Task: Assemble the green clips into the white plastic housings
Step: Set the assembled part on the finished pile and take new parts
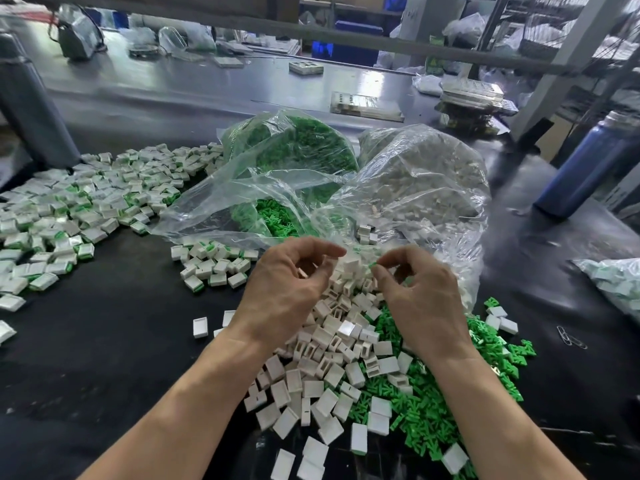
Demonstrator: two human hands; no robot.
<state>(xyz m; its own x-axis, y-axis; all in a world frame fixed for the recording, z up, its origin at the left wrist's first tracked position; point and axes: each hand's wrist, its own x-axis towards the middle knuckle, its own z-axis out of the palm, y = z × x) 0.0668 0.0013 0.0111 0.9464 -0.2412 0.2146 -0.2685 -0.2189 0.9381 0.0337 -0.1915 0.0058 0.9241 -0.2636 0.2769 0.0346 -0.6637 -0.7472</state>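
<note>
The left hand [287, 289] held its fingers curled around a white housing [348, 263], just above the pile of white housings [332, 368] on the dark surface [104, 375]. The right hand [422, 299] pinched a small green clip [373, 265] between thumb and forefinger, just beside that housing. Loose green clips [433, 410] lay under the right wrist. No writing could be read.
</note>
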